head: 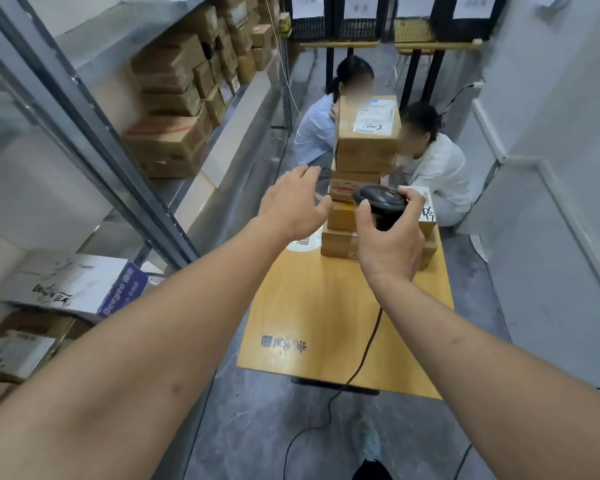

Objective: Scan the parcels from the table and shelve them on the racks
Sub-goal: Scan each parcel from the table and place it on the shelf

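Note:
A tall stack of cardboard parcels (366, 133) stands at the far end of the wooden table (326, 323). The top parcel carries a white label with handwriting. My right hand (388, 237) grips a black corded barcode scanner (380, 199) just in front of the stack's lower boxes. My left hand (293, 202) reaches out with its fingers spread, close to the left side of the stack and touching nothing that I can see.
Metal racks (94, 133) full of cardboard boxes line the left side. Two people (430, 168) crouch on the floor behind the table. The scanner's black cable (364, 358) trails over the table's near edge to the floor. A grey wall runs along the right.

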Tool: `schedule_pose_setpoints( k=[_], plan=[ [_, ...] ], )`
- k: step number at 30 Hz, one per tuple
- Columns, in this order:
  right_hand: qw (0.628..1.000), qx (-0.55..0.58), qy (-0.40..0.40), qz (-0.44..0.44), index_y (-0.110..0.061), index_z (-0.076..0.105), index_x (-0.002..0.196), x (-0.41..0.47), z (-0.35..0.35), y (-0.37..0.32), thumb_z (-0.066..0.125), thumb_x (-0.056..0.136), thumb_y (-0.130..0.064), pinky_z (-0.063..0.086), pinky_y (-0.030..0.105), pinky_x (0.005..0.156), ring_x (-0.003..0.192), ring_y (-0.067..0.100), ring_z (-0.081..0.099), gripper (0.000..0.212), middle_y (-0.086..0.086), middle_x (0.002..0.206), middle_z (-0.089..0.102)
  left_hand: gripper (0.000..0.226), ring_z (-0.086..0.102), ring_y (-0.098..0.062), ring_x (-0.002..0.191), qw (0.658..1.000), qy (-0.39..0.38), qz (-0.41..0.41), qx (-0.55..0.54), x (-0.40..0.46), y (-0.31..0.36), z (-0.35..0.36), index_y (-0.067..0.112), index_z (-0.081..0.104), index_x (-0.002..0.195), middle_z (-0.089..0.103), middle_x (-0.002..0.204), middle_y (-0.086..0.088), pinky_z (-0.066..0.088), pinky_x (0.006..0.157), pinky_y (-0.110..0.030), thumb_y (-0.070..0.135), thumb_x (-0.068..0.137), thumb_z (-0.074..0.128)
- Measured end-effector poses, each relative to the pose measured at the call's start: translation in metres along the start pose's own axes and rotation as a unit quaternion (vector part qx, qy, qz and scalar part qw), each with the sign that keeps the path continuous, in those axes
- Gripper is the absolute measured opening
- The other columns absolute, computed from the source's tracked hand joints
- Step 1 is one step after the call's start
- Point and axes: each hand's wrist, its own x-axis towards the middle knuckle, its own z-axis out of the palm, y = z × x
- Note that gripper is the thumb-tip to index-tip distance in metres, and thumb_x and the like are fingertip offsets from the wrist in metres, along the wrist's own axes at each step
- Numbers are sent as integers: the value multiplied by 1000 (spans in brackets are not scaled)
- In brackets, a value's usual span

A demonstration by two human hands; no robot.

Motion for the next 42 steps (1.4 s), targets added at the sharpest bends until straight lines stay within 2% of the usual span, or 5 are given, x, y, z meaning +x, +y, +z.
schedule_pose_setpoints(
  k=[12, 18, 22, 32, 42],
  plan=[
    [998, -22, 14, 56, -41, 41, 130, 140, -9, 19, 62, 92, -58, 47, 38, 79, 98, 17, 58, 47, -13, 111, 64, 72, 39, -32, 144, 995, 57, -84, -23, 132, 71, 25, 22, 39, 159, 36, 161, -9, 43, 112, -49, 60, 100, 53],
    [997, -21, 12, 76, -39, 42, 129, 166, -10, 30, 64, 93, -55, 40, 32, 68, 89, 16, 57, 45, -14, 106, 63, 127, 11, -54, 155, 973, 9, -223, -57, 175, 103, 35, 34, 30, 162, 14, 169, -26, 19, 123, -64, 103, 57, 48],
    [996, -27, 11, 84, -39, 43, 130, 173, -10, 35, 65, 92, -54, 38, 32, 67, 84, 15, 56, 46, -14, 105, 62, 139, 38, -45, 135, 960, 12, -253, -120, 182, 105, 41, 32, 33, 154, 38, 149, -21, 37, 101, -50, 96, 31, 42],
    [997, -36, -53, 49, -40, 42, 128, 131, 18, 18, 63, 92, -57, 48, 37, 76, 93, 13, 61, 45, -22, 95, 59, 118, 43, -39, 126, 938, 170, -263, -152, 127, 24, 36, 26, 24, 161, 43, 140, -17, 33, 95, -40, 83, 67, 66],
    [990, -21, -126, 54, -38, 45, 131, 46, 60, 22, 67, 92, -54, 39, 31, 74, 90, 11, 55, 47, -28, 90, 53, 117, 42, -40, 124, 936, 135, -309, -104, 15, -56, 60, 34, 16, 161, 41, 140, -14, 36, 94, -42, 82, 66, 65]
  ],
)
